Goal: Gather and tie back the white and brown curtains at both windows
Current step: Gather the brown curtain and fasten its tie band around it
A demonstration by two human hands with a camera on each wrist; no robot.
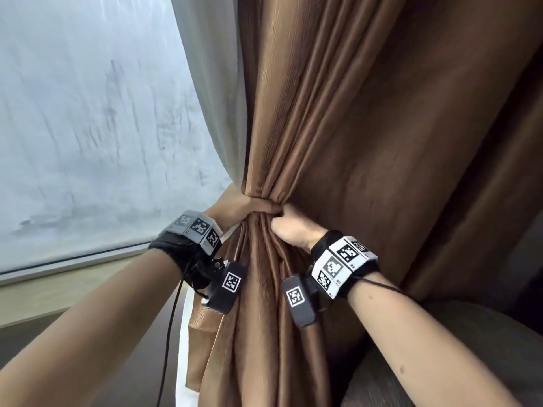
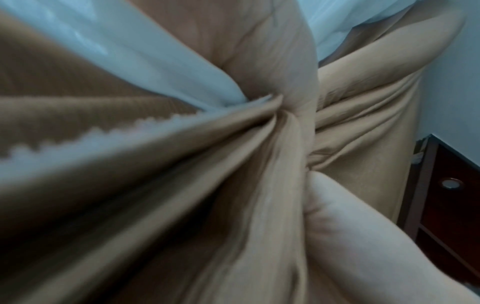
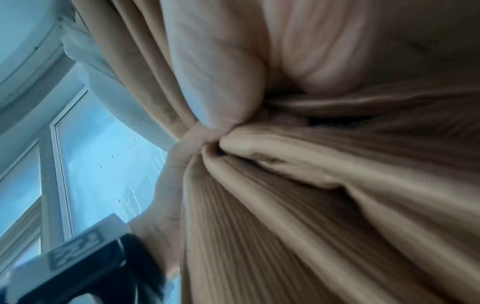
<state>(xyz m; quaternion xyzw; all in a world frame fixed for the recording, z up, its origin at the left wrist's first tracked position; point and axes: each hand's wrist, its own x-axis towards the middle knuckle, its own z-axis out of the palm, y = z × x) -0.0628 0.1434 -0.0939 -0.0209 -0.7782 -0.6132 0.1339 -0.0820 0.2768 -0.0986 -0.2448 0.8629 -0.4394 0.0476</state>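
The brown curtain [image 1: 338, 113] is bunched into a narrow waist where a lighter brown tie-back band [image 1: 258, 203] wraps it. The white curtain [image 1: 211, 83] hangs along its left edge, against the window. My left hand [image 1: 232, 208] reaches in from the left and grips the band at the waist, its fingers hidden behind the cloth. On the right of the waist my right hand [image 1: 289, 227] has its fingers curled into the brown folds. A loose brown strip [image 1: 199, 333] hangs below my left wrist. In the left wrist view the band [image 2: 363, 107] crosses the bunched cloth beside the white curtain [image 2: 145, 61].
Frosted window glass [image 1: 88, 113] fills the left, with a pale sill [image 1: 58, 271] under it. A grey upholstered seat [image 1: 446, 353] lies at the lower right. Dark wooden furniture [image 2: 446, 185] stands close behind the curtain. A black cable [image 1: 170, 333] dangles from my left wrist.
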